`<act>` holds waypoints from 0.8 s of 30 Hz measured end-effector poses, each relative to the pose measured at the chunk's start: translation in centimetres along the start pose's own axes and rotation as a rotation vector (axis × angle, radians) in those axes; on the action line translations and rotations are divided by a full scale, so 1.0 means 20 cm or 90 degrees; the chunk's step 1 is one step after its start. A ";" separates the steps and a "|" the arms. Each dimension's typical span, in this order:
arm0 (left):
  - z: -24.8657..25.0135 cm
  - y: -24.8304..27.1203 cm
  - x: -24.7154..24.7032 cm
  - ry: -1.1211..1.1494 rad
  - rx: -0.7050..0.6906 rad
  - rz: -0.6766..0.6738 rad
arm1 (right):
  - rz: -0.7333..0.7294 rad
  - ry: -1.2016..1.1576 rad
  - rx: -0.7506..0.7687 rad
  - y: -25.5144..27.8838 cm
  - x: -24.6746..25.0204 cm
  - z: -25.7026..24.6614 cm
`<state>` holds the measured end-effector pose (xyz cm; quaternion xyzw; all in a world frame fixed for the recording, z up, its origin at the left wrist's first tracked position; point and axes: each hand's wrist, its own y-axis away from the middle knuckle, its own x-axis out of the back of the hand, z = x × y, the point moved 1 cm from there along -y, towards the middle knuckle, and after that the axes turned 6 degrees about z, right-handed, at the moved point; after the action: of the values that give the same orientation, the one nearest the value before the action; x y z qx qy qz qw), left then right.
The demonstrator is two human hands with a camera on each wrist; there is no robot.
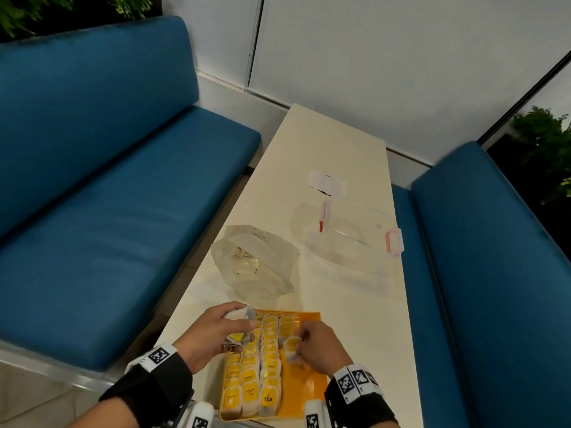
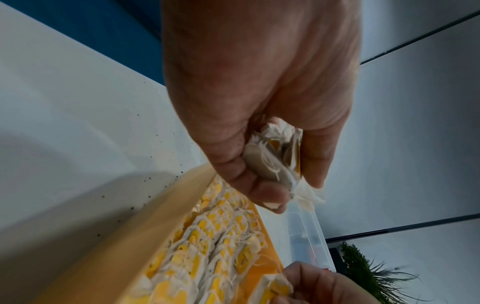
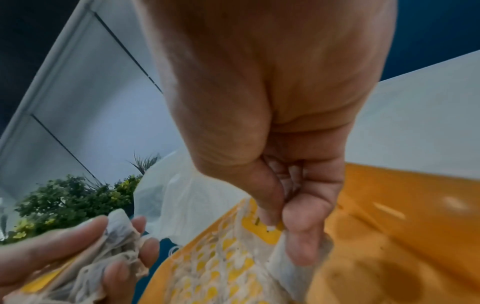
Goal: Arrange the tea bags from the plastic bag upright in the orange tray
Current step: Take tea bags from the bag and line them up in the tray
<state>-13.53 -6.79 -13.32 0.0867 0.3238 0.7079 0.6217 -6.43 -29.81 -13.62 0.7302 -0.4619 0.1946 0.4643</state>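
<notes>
Tea bags [image 1: 251,378] stand in rows filling the left of the orange tray [image 1: 304,393] on the worktop [image 1: 349,304]. Left hand [image 1: 213,332] clutches a spare bunch as stock; right hand [image 1: 321,347] pinches one bag [image 1: 291,347], probably to seat it upright.

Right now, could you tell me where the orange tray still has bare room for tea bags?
Bare floor lies along the orange tray right wall, below the right hand. Three rows of tea bags crowd the left.
</notes>
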 end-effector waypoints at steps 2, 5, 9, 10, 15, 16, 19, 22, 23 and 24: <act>0.00 0.00 0.01 0.005 0.002 0.005 | -0.035 0.035 -0.027 -0.03 -0.05 0.01; -0.01 0.01 0.01 0.009 0.001 0.001 | -0.048 0.049 -0.055 -0.08 -0.10 0.02; -0.01 0.01 0.01 0.003 -0.001 0.004 | -0.023 0.024 -0.062 -0.11 -0.14 0.03; -0.01 0.01 0.01 0.000 -0.001 0.006 | -0.014 0.023 -0.064 -0.12 -0.15 0.03; -0.02 0.01 0.02 -0.015 0.000 0.004 | 0.038 -0.036 -0.077 -0.16 -0.21 0.07; -0.02 0.01 0.02 -0.016 0.001 0.003 | 0.053 -0.050 -0.078 -0.17 -0.22 0.08; -0.01 0.01 0.02 -0.021 0.002 -0.002 | 0.086 -0.098 -0.081 -0.18 -0.24 0.09; -0.02 0.01 0.02 -0.017 0.011 -0.002 | 0.113 -0.115 -0.090 -0.18 -0.25 0.09; -0.01 0.01 0.02 -0.014 0.014 -0.002 | 0.122 -0.117 -0.093 -0.18 -0.26 0.08; -0.01 0.01 0.02 -0.011 0.015 -0.003 | 0.129 -0.120 -0.096 -0.18 -0.26 0.08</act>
<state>-13.98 -6.54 -13.46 0.0993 0.3272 0.7017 0.6251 -6.08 -28.10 -19.89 0.6577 -0.5881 0.1360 0.4506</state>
